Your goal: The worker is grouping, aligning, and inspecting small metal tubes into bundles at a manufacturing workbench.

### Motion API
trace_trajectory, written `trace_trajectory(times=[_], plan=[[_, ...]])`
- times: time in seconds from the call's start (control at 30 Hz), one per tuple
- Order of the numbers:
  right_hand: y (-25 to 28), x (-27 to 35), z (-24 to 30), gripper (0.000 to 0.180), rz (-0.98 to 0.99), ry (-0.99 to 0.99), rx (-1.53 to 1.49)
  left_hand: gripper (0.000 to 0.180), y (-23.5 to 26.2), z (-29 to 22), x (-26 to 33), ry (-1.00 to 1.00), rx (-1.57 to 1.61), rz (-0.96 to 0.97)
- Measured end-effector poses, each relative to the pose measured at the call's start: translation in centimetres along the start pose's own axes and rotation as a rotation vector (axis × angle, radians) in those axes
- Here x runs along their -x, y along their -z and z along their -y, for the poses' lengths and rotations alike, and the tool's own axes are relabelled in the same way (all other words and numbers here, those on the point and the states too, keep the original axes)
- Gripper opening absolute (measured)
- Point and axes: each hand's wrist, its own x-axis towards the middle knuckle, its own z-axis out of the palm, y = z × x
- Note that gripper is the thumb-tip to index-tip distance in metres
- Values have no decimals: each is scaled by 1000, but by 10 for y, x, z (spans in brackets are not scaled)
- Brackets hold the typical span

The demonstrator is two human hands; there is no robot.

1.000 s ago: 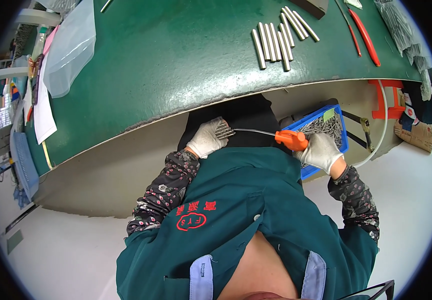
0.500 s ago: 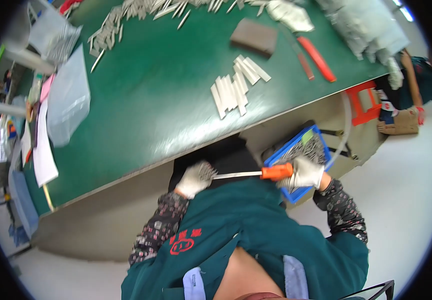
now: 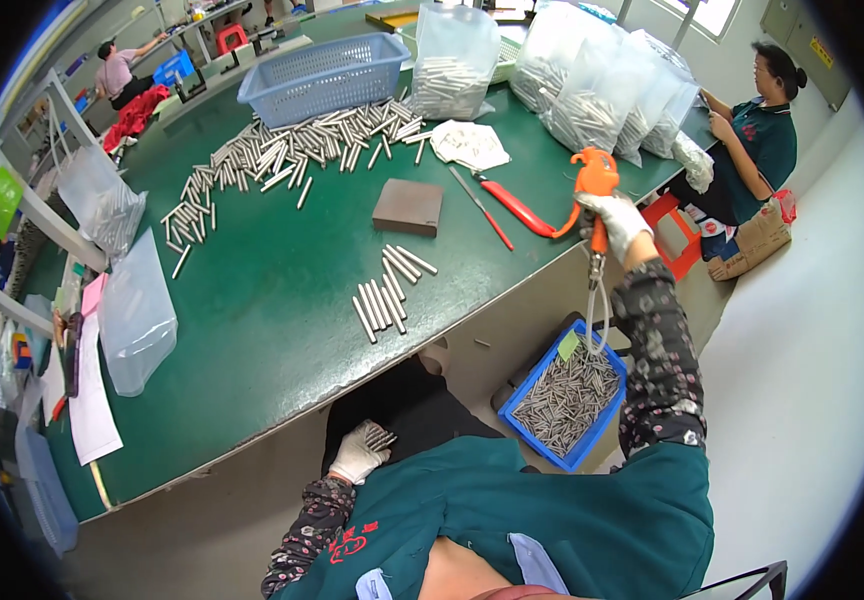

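Places taken from the brown block on the green table. Right hand, gloved, out to the right of the block by the table edge, clamped round an orange air gun; clear hose hangs from the gun's foot, farther right and lower than the block. Left hand, gloved, in the lap, nearer the body than the block and a little left; fingers curled over what look like a few small pins, firmness of grip unclear. Hands well apart. Blue bin of more pins, off the table, nearer the body than the block and to its right; hose loop shows against it in this view, contact not clear. Loose rods just on the body side of the block; big rod heap beyond it to the left. Red handle right of the block, close to the gun; cannot tell whether they touch. Likely trouble: hose catching the bin's rim if the gun is swung or pulled, tipping or spilling pins; gun sliding off if let go so near the edge, dragged by the hose's weight; gun knocking the red handle. The long reach could loosen the left fingers, letting pins roll off the lap. Rods look round and smooth: a bump may scatter them.
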Motion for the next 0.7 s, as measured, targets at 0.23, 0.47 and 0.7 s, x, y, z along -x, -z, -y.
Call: trace_trajectory(times=[0.23,0.47,0.7], plan=[[-28,-45,16,51,-508,152,921,34,-1,0,-1,52,36,30],[-33,-42,5,49,-358,197,1227,33,1,5,-3,27,-11,33],[-16,-43,-7,42,-363,270,1128,38,1,-11,-1,101,5,61]])
